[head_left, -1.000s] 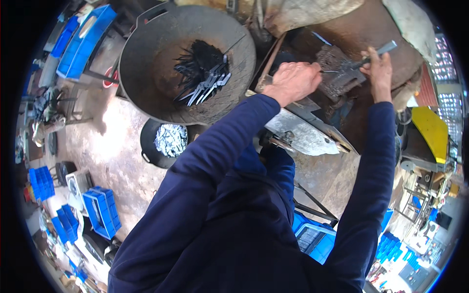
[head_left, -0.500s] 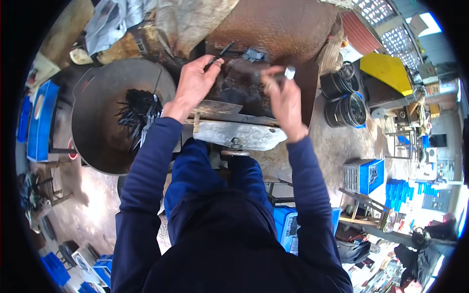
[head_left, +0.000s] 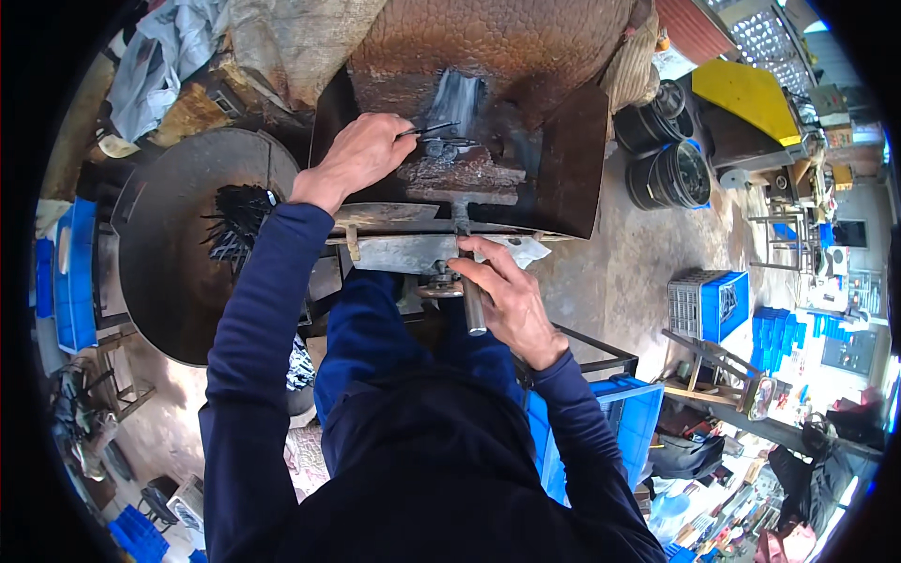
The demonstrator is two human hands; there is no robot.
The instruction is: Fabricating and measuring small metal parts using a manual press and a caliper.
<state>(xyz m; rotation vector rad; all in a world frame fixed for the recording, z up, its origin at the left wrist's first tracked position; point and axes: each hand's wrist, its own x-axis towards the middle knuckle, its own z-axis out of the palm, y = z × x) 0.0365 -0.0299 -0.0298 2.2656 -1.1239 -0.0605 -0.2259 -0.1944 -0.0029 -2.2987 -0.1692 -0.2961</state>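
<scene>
My left hand (head_left: 364,159) pinches a thin dark metal piece (head_left: 434,128) over the brown metal trough. Its tip points right, above a rough rusty block (head_left: 460,174). My right hand (head_left: 511,305) is closed round a grey metal rod (head_left: 475,314), the round end of which points toward me. Over the edge of the pale front board (head_left: 399,253), the rod runs forward to the block. How its far end meets the block is hard to make out. Behind the block lies a pale grey-blue streaked patch (head_left: 457,94).
Left of me stands a large round metal pan (head_left: 155,272) holding a heap of thin black pieces (head_left: 236,220). Black buckets (head_left: 668,175) stand at the right. Blue crates (head_left: 619,413) are beside my right forearm. A yellow panel (head_left: 746,103) rises behind the buckets.
My right hand has come down and toward me with the rod, from a blurred position over the trough. My left hand has shifted slightly lower, and its dark piece now lies flatter.
</scene>
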